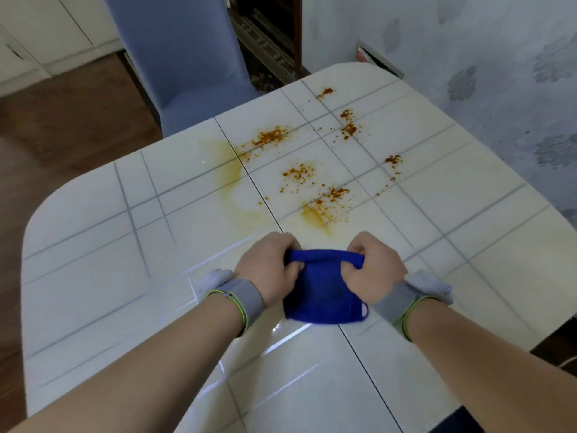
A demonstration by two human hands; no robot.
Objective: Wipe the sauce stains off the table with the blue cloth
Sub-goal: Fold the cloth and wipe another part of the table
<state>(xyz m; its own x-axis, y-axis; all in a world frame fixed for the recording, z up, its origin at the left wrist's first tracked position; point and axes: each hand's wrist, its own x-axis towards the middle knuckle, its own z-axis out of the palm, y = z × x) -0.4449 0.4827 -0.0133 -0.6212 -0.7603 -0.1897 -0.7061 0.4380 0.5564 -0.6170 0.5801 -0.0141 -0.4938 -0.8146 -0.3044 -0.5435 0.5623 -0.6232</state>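
Note:
The blue cloth hangs folded between both hands, just above the near middle of the white tiled table. My left hand grips its upper left edge and my right hand grips its upper right edge, fingers curled round the rolled top. Orange-brown sauce stains are spattered over the table's far middle and right. A paler yellow smear runs down the table to their left, beyond the hands.
A grey-blue chair stands at the table's far edge. A patterned wall runs along the right side of the table. Brown wooden floor lies to the left. A dark seam crosses the table top from far left to near right.

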